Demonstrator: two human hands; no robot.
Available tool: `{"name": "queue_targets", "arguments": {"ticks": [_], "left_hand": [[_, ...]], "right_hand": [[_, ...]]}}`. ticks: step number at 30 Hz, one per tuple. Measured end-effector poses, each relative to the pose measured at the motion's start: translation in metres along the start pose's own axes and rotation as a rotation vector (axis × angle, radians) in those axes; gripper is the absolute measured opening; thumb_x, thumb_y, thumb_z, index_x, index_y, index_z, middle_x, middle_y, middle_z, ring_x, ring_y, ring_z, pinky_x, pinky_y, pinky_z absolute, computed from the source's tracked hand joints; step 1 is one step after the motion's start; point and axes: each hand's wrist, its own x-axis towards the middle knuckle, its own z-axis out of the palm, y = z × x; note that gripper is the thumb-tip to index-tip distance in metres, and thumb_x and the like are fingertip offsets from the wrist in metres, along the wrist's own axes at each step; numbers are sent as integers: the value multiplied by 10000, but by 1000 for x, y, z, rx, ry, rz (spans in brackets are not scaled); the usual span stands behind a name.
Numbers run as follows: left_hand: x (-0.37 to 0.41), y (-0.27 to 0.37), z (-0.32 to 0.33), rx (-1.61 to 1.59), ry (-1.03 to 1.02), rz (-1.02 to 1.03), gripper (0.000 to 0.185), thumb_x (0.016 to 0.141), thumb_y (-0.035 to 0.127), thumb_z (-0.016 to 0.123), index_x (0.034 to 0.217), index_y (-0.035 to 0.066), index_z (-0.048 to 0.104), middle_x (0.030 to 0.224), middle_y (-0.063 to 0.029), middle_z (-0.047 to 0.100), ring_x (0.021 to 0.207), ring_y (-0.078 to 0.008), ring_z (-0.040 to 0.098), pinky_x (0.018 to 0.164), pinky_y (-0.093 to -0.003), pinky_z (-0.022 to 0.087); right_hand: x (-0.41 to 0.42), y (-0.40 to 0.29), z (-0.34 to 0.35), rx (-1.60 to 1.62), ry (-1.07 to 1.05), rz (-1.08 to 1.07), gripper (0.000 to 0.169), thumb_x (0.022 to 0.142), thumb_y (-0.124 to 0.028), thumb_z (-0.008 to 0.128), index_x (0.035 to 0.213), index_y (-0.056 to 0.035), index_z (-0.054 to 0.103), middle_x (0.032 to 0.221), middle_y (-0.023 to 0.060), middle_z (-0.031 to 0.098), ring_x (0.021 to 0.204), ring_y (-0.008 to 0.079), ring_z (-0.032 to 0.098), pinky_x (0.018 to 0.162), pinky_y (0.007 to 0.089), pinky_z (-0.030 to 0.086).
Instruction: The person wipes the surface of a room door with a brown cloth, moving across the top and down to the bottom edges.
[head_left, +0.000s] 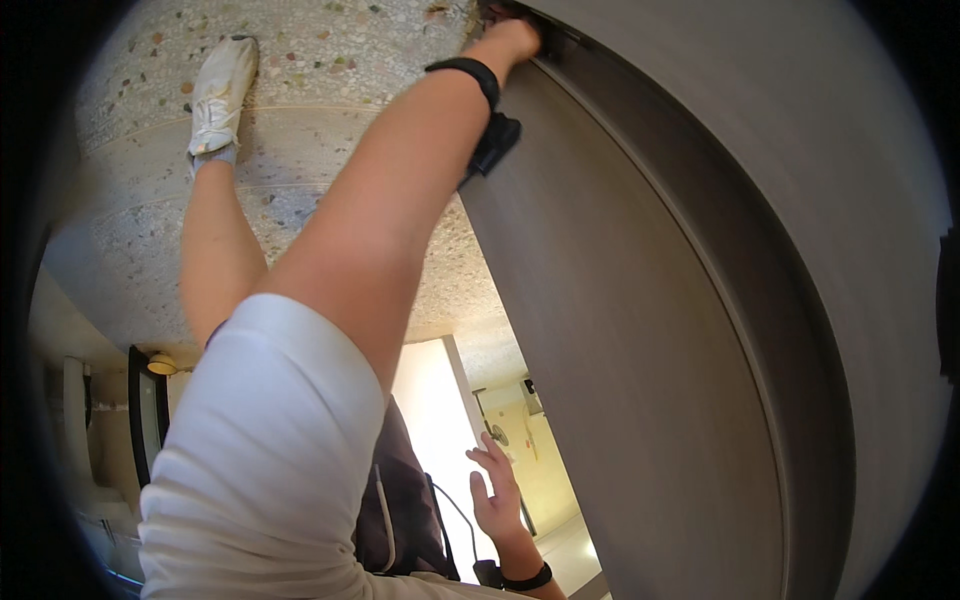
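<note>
My left arm in a white sleeve reaches to the top of the view. My left hand (516, 36) is at the top corner of a large grey-brown panel (600, 300), beside a dark recess (780, 270). Its fingers are mostly in shadow and cut off by the frame, so its hold is unclear. The panel may be a door or cabinet front. Low in the view, my right hand (496, 491) hangs with its fingers apart and nothing in it. It is left of the panel's near edge, not touching it. Each wrist bears a black strap with a small device.
Beyond the recess curves a smooth grey surface (855, 172). My foot in a white shoe (225, 90) stands on a speckled terrazzo floor (330, 45). Dark shorts (409, 495) with a white drawstring show below. Upside down behind are a bright doorway (431, 382) and a fan (499, 435).
</note>
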Motion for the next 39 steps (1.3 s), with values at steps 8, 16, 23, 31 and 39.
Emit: {"name": "queue_targets", "arguments": {"ticks": [8,16,23,31,39], "left_hand": [[-102,27,-96,-32,173,173,264,902,160,423,1026,45,625,947,-277,648,842,-475,626,703,-597,484],[-257,129,-189,-307,166,124,371,945,279,372,1007,5,615,920,-254,641,990,-459,568,1108,-632,114],[-412,212,-296,-742,-78,525,305,989,262,395,1040,30,586,857,-99,593,746,-216,562,709,-352,465],[-555,335,-448,-413,56,1059,325,855,61,450,1154,-35,537,988,-208,598,894,-365,574,828,-468,440],[-670,459,-550,-450,-330,1311,479,842,35,428,1310,-65,439,1168,-270,501,1012,-415,505,917,-442,415]], "right_hand": [[-5,4,-6,2,11,-77,259,923,-57,532,1165,-23,615,1396,219,478,1213,369,536,965,391,460],[-40,3,-17,75,124,-188,236,943,-99,521,1151,-39,616,1369,221,495,1251,388,491,1034,407,400],[-103,22,-31,-48,158,-283,286,959,-153,517,1222,-64,584,1351,188,512,1232,347,506,1023,395,420],[-197,-25,-50,86,503,-339,319,958,-194,478,1238,-71,565,1373,177,494,1244,342,491,1048,412,399],[-307,-52,-33,212,646,-289,305,939,-202,515,1221,-105,583,1410,161,459,1184,358,533,975,427,456]]}}
